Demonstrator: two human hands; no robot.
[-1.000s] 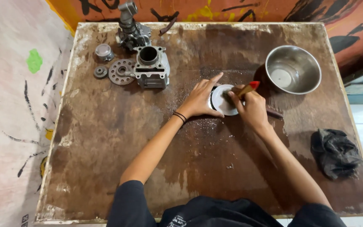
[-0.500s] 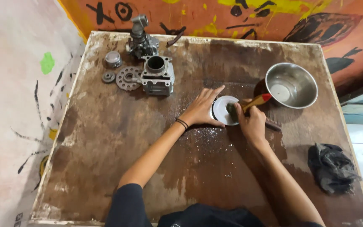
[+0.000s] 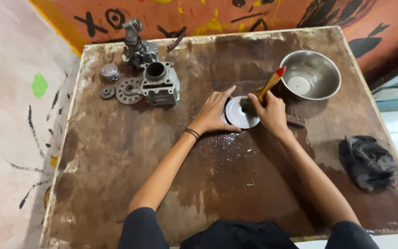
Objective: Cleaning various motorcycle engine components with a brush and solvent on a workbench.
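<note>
A round grey metal disc (image 3: 239, 115) lies flat on the stained brown table (image 3: 130, 157), near its middle. My left hand (image 3: 215, 113) presses on the disc's left rim, fingers spread. My right hand (image 3: 269, 110) grips a paintbrush (image 3: 271, 84) with a wooden handle and red tip, its bristles down on the disc's right side. The brush handle tilts up toward the steel bowl.
A steel bowl (image 3: 310, 76) stands at the back right. An engine cylinder block (image 3: 159, 83), a gear (image 3: 128, 90), a small round part (image 3: 110, 72) and another engine part (image 3: 137, 44) sit at the back left. A dark rag (image 3: 367, 160) lies at the right edge. Wet patch in front of the disc.
The view has shifted a little. My right hand has swung the brush handle more upright over the disc; my left hand stays on the disc's rim.
</note>
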